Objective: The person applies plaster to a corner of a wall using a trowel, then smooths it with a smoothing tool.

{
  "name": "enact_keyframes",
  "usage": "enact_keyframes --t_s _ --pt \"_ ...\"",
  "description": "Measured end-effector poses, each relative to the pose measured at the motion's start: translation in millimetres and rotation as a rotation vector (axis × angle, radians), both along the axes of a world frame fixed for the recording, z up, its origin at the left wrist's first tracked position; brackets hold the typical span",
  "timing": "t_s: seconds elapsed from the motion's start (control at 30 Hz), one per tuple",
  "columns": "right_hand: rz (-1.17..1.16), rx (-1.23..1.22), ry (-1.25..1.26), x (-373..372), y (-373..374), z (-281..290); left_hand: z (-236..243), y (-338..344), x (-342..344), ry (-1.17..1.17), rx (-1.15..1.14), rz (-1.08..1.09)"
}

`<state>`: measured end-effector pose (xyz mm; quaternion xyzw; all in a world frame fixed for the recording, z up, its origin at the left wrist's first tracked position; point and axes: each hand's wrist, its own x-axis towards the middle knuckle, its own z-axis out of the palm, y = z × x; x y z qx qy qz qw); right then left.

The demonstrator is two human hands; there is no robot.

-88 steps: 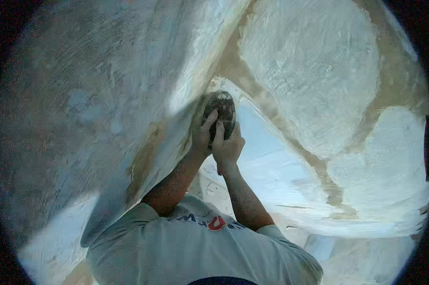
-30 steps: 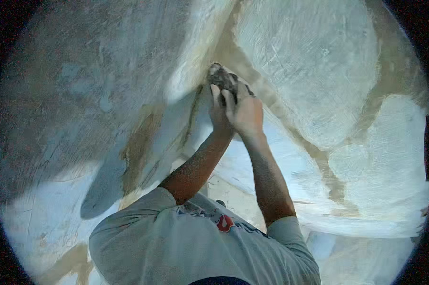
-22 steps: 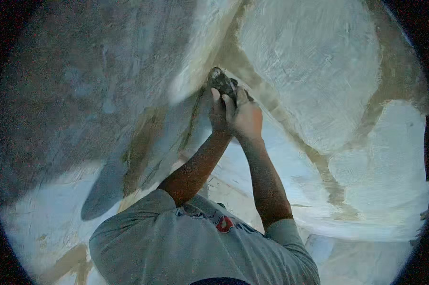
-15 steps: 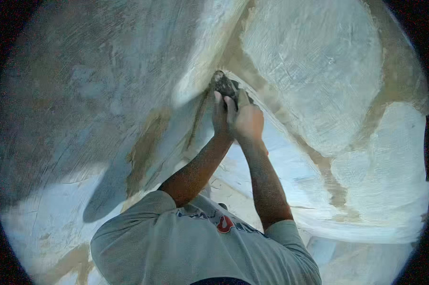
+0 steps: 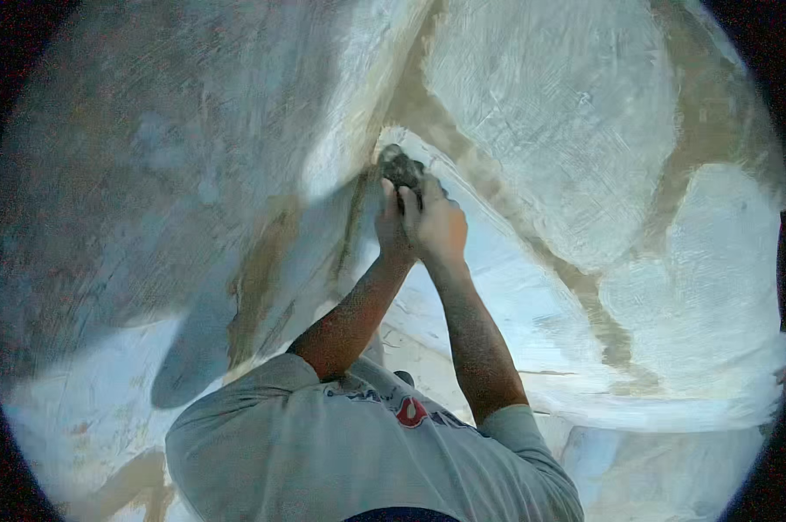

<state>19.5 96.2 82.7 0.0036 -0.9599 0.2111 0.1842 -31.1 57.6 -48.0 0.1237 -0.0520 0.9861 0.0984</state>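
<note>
Both of my hands are closed round a dark, dust-covered hand tool [image 5: 402, 167], whose exact kind I cannot make out. My left hand [image 5: 392, 228] grips its near left side, and my right hand [image 5: 442, 224] wraps its right side, wrists almost touching. The tool's rounded far end is close to a ridge in a pale, rough-coated surface [image 5: 489, 261]; whether it presses on the surface is hard to tell. Just left of the tool, a narrow brown groove [image 5: 354, 213] runs toward me.
Brown bands [image 5: 532, 235] cross the whitish coated surface on the right. At left rises a broad, shaded, scratched face [image 5: 149, 174], with a brown patch [image 5: 258, 296] beside my left arm. A pale ledge [image 5: 654, 413] curves across the lower right.
My hands and the dark tool have come slightly toward me along the ridge. The view has shifted a little, so the surface sits farther left. The grip looks the same.
</note>
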Motion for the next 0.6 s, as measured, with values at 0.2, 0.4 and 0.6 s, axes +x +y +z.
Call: enact_keyframes --t_s 0.2,0.4,0.6 --pt "-0.049 -0.310 0.036 32.6 8.8 -26.5 13.5 -8.8 37.8 -0.197 -0.408 0.168" --pt "0.002 -0.613 0.352 29.0 -12.1 -39.8 52.8 -47.3 45.7 -0.004 -0.672 0.268" --pt "0.088 -0.690 0.408 15.6 -22.8 -35.5 49.8 -54.6 16.6 0.051 -0.639 0.332"
